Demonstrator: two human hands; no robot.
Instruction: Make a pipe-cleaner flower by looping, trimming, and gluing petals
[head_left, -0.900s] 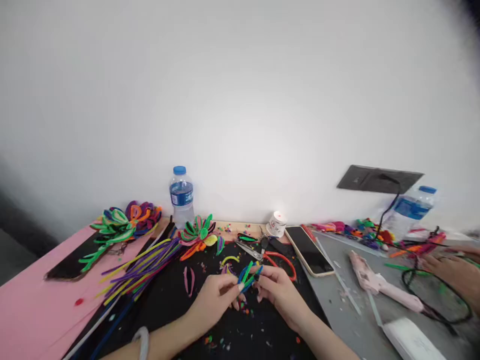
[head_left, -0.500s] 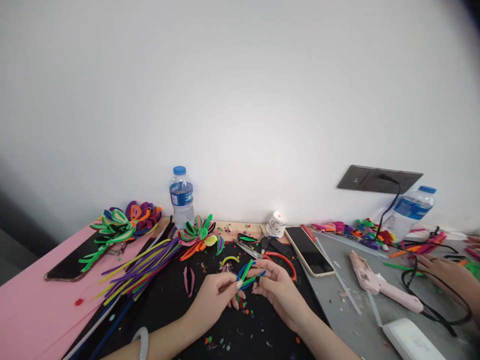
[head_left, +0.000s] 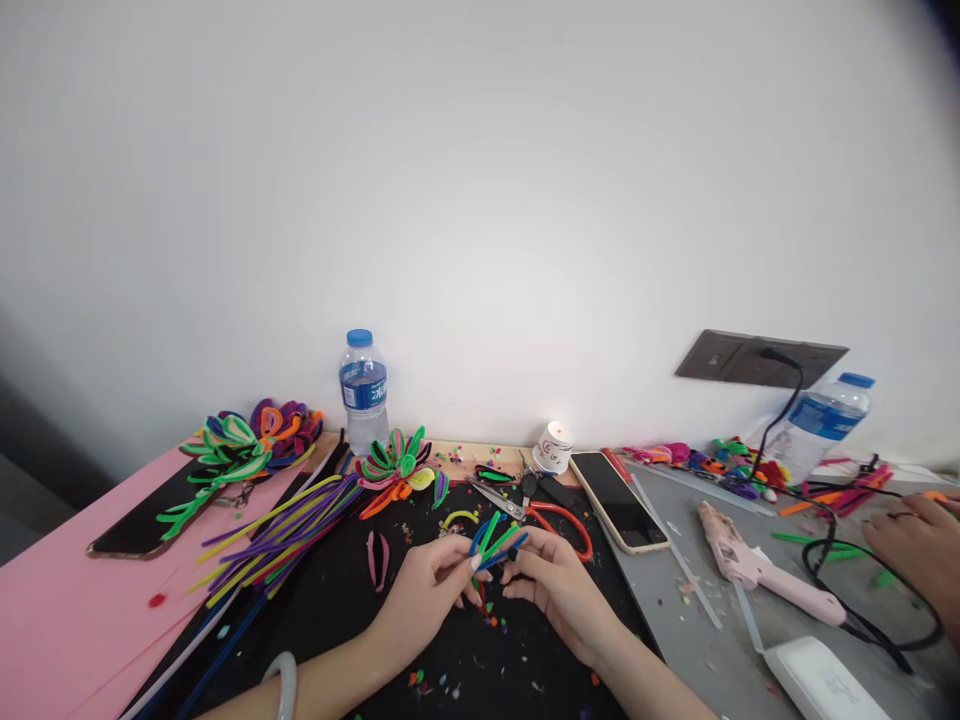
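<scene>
Blue and green pipe cleaners are pinched between both hands over the black mat. My left hand grips their left end, thumb against fingers. On the right end, my right hand has its fingertips closed. Just beyond lie scissors with orange-red handles, blades half apart. A curved yellow pipe-cleaner piece rests near the fingers, and a pink-and-purple loop lies to the left. A pipe-cleaner flower in several colours sits behind my left hand.
Loose pipe cleaners and a phone lie left. A water bottle and paper cup stand by the wall. To the right are another phone, a pink glue gun, its cord, and another person's hand.
The blue and green pipe cleaners now fan apart more between my fingers; my hands barely shift. At the right, the other person's hand has moved rightward, off the green strips.
</scene>
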